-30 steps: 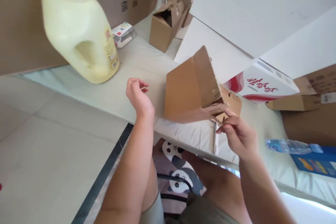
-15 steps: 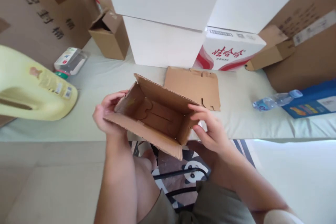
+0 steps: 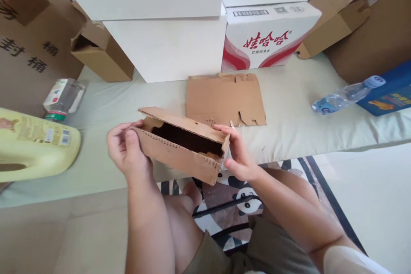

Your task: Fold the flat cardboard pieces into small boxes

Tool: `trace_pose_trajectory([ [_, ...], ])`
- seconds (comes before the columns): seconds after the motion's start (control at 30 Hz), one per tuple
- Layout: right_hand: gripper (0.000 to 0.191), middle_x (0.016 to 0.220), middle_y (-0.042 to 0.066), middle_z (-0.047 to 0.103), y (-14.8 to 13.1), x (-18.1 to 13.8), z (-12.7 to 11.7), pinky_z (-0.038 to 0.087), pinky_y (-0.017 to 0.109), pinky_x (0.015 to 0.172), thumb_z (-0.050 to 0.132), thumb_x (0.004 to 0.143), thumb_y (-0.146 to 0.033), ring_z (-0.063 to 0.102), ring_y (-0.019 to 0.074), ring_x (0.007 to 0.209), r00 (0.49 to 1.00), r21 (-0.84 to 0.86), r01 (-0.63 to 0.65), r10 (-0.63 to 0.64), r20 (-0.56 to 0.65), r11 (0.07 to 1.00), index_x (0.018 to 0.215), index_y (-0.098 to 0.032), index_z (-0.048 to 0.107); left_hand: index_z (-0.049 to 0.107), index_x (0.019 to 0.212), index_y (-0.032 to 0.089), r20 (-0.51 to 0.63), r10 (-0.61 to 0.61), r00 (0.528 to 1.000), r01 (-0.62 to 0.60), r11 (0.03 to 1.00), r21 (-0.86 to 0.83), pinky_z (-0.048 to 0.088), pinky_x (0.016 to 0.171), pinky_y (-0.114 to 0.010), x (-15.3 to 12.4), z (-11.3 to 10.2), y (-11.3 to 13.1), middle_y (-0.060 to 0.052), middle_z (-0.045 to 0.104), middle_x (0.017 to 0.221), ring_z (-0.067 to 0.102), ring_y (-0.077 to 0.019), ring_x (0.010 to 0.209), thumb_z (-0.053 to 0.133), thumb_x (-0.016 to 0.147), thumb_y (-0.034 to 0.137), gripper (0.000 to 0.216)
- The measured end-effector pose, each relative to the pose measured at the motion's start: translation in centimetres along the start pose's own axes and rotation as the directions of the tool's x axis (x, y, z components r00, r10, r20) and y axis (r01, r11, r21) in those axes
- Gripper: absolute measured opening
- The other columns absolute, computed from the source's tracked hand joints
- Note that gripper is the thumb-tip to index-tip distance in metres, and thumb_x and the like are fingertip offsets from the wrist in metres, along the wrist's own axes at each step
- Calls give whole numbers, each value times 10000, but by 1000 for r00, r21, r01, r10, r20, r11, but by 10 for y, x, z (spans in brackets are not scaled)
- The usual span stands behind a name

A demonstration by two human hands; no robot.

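Note:
I hold a small brown cardboard box point(image 3: 180, 154) over my lap, at the near edge of a pale green cushioned surface point(image 3: 289, 128). My left hand point(image 3: 126, 152) grips its left end, thumb on the front wall. My right hand point(image 3: 237, 154) grips its right end. The box's top flaps lean inward, leaving a dark narrow opening. A flat, unfolded cardboard box blank point(image 3: 224, 99) lies on the surface just behind the held box.
A yellow detergent jug point(image 3: 35, 147) lies at the left, a small clear bottle point(image 3: 62, 98) behind it. White boxes point(image 3: 167, 47), a red-and-white carton point(image 3: 266, 34) and brown cartons point(image 3: 99, 58) line the back. A water bottle point(image 3: 346, 94) and blue box point(image 3: 388, 94) lie right.
My view swung from tilted to level. Both hands took the box by its ends, lifted it off the surface toward me, and its wide-open top has folded nearly closed.

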State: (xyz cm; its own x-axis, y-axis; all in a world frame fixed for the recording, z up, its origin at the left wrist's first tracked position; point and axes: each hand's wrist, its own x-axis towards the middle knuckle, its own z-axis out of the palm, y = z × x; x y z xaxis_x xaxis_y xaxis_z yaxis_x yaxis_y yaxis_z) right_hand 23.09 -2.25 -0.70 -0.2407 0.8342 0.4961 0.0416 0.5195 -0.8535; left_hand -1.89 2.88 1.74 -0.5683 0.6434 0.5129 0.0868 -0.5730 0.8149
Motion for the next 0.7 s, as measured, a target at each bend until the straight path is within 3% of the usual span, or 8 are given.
trace_pose_trajectory([
  [0.13, 372, 1432, 94, 548, -2, 1, -1, 429, 522, 1121, 400, 1008, -522, 496, 271, 1373, 998, 87, -52, 56, -36, 995, 1302, -317, 501, 688, 972, 198, 29, -20, 999, 18, 997, 74, 490, 818, -305, 0, 1, -2, -44, 747, 965, 668, -152, 869, 750, 744, 277, 249],
  [0.27, 430, 1418, 118, 568, -1, -1, -3, 441, 517, 1109, 499, 976, -524, 537, 272, 1333, 991, 77, -128, 130, -21, 989, 1344, -303, 471, 697, 891, 201, -15, -105, 994, 106, 985, 138, 486, 816, -337, -2, 3, 0, -36, 743, 913, 668, -177, 848, 683, 736, 287, 178],
  [0.37, 335, 1405, 111, 574, 0, -5, -5, 448, 527, 1090, 567, 959, -434, 538, 272, 1328, 994, 102, -79, 87, -72, 992, 1257, -308, 482, 689, 779, 186, -39, -126, 991, 131, 976, 175, 491, 835, -359, -3, 5, 2, -50, 737, 885, 670, -198, 856, 589, 757, 279, 138],
  [0.5, 161, 1284, 104, 622, -8, -5, -10, 487, 529, 1038, 634, 912, -365, 593, 287, 1251, 998, 153, 18, -8, -66, 988, 993, -266, 535, 669, 704, 173, -6, -126, 992, 124, 974, 190, 504, 819, -368, -6, 10, 5, -73, 725, 837, 668, -215, 845, 507, 776, 306, 222],
  [0.7, 179, 1108, 89, 635, -20, -1, -17, 522, 495, 994, 679, 863, -374, 635, 279, 1142, 988, 85, 140, -134, -72, 987, 861, -247, 553, 682, 640, 166, -26, -166, 986, 167, 963, 213, 509, 780, -350, -9, 15, 11, -81, 727, 790, 663, -212, 808, 506, 778, 311, 267],
])
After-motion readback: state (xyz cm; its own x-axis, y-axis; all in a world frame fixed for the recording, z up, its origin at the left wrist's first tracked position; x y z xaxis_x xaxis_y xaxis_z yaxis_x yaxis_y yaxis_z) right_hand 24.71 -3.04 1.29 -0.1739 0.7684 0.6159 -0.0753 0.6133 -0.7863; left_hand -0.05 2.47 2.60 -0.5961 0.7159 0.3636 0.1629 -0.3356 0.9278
